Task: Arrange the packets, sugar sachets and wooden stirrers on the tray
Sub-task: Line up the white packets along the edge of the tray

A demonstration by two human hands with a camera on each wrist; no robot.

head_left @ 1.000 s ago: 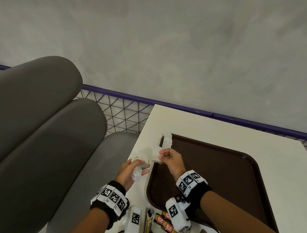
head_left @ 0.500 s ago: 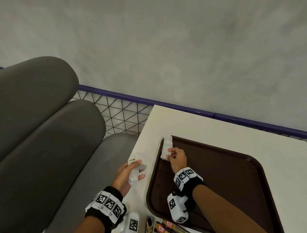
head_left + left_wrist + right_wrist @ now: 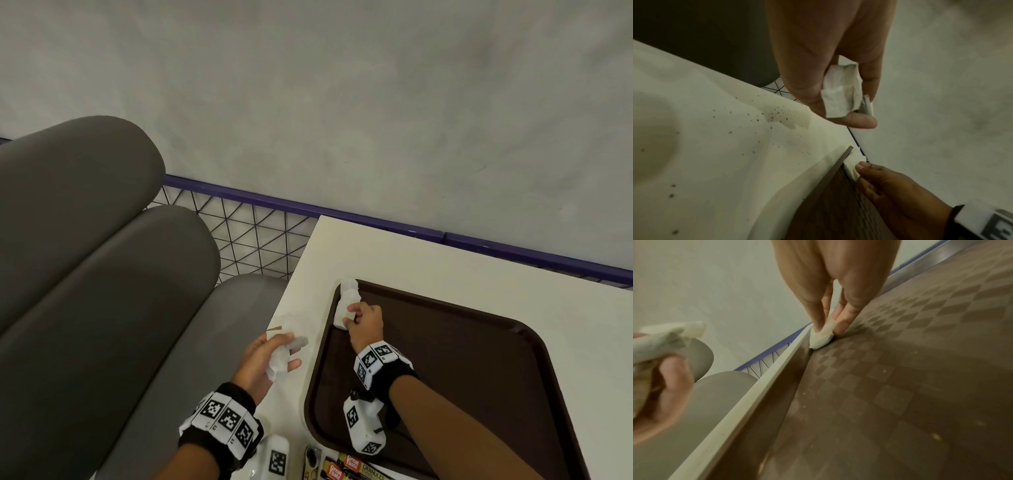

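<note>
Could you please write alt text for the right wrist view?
The right hand pinches a white paper sachet against the left rim of a brown checker-textured plastic tray; the left hand holds more white sachets.

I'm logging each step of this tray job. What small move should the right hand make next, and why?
Probably let go: the right hand pinches a white sachet already lying in the brown tray corner, while the left hand holds more.

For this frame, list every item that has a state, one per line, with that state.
Dark brown plastic tray: flat on the white table.
White sachets on tray: in its far-left corner, pinched by right hand.
White sachets off tray: gripped by left hand over the table.
Printed packets: lying on the table's near edge.
</note>
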